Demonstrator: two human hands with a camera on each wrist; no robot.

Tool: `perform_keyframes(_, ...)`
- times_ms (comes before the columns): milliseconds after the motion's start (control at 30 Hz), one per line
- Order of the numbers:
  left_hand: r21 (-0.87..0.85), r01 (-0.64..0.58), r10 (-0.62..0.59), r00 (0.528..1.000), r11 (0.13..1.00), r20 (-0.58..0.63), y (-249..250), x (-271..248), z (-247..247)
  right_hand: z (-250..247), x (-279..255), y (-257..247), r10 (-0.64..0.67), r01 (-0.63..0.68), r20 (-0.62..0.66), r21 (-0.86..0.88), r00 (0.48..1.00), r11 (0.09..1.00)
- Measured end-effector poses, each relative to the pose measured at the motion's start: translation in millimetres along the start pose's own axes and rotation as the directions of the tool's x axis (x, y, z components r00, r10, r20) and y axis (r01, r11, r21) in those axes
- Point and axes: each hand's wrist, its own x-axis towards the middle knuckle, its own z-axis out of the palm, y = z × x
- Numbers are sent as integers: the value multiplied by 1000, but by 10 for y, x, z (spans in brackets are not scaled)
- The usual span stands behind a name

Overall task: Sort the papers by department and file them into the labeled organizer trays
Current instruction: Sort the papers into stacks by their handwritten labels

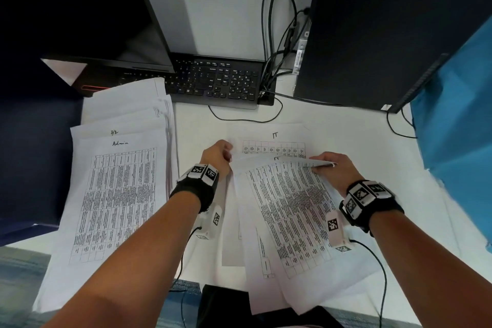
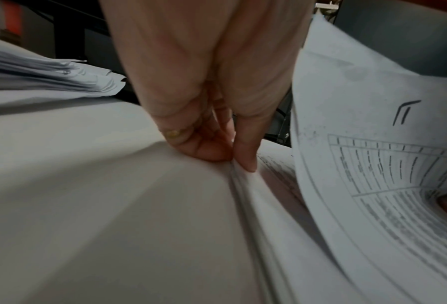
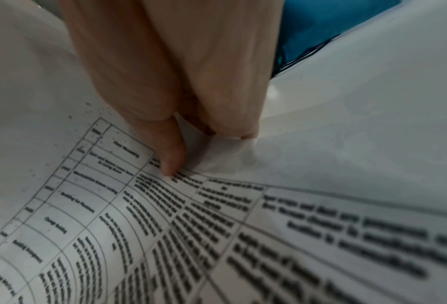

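The right hand (image 1: 336,168) is seen pinching the top corner of a printed sheet (image 1: 290,208), thumb on the table of text and fingers beneath, so that the page is lifted and curled. The left hand (image 1: 217,154) is closed in a pinch on the left edge of the loose papers (image 2: 245,185) lying under it on the white desk (image 1: 372,136). A page headed "IT" (image 1: 275,136) is left flat just beyond both hands, and a fanned stack (image 1: 117,184) topped "Admin", with "HR" showing behind, is spread to the left, near the keyboard (image 1: 213,82). No organizer trays can be seen. The step in hand is judged to be separating one sheet; it would best be peeled slowly, with the lower pages held down and the heading read before the sheet is assigned.
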Motion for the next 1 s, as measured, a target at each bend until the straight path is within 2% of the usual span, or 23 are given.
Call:
perform_keyframes(100,-52,-31,26,995,998,-96,21,-97,65,-14,-6,-7,22,-22,-31,14,999,1000)
perform_keyframes(167,-26,-38,34,987,999,-159,40,-142,107,-25,-14,-19,22,-21,-42,12,999,1000)
perform_keyframes(267,39,-76,79,994,996,-79,27,-153,124,-31,-38,-31,26,-22,-51,73,998,997)
perform_keyframes(433,-245,-158,181,981,956,71,-78,-220,115,-33,-70,-54,47,-33,-76,187,996,982)
perform_keyframes(567,-362,-167,231,963,917,140,-106,-276,68,-37,-1,36,56,-45,-88,129,995,991)
perform_keyframes(667,-371,-126,173,980,920,95,-34,-284,13,-23,-15,52,81,-54,-127,202,989,978)
perform_keyframes(733,-282,-109,117,993,953,14,-25,-200,-4,-26,-47,30,100,-68,-97,285,990,956)
perform_keyframes(800,-204,-56,49,998,977,-38,-43,-99,-2,-34,-62,33,95,-79,-51,254,994,964)
perform_keyframes(900,-414,70,-86,996,907,-20,5,-2,26,-43,-121,36,57,-53,-33,122,998,991)
perform_keyframes(1000,-579,163,-170,985,799,42,136,47,22,-34,-170,61,34,-29,-29,153,999,988)
